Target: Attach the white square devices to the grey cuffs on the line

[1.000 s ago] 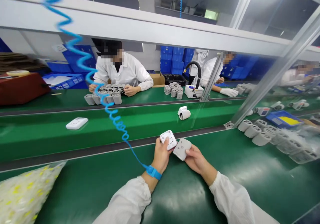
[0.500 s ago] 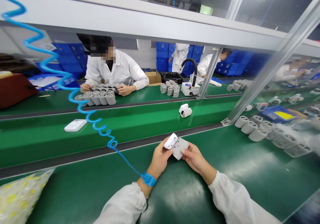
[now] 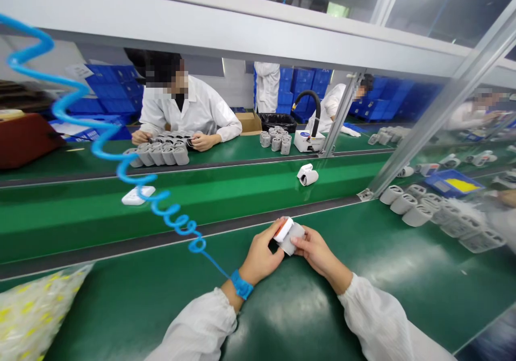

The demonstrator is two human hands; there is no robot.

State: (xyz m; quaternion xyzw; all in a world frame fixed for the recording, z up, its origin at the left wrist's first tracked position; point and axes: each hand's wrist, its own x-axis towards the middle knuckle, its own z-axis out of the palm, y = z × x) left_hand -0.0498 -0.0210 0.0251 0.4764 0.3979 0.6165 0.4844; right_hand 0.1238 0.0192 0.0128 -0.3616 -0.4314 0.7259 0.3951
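Above the green bench I hold a wrist blood pressure monitor [image 3: 284, 229], a small white case with an orange-red face edge and a grey cuff [image 3: 291, 242]. My left hand [image 3: 264, 252] grips the white case from its left side, thumb below and fingers at the top. On the other side, my right hand [image 3: 315, 247] pinches the cuff, its thumb lying on the grey surface. A blue wrist strap [image 3: 242, 284] with a coiled cord sits on my left wrist. Parts of the case and cuff are hidden by my fingers.
The green belt [image 3: 226, 199] carries another monitor [image 3: 307, 175] and a white case [image 3: 138, 195]. Grey cuffs [image 3: 417, 216] stand in rows at right. A bag with yellow bits [image 3: 38, 310] lies at left. A blue coiled cord [image 3: 105, 135] hangs down. A co-worker [image 3: 189, 108] sits opposite.
The monitor has been turned in my hands, so its orange-red face edge now shows. My left hand has shifted slightly right. The items on the belt have moved right.
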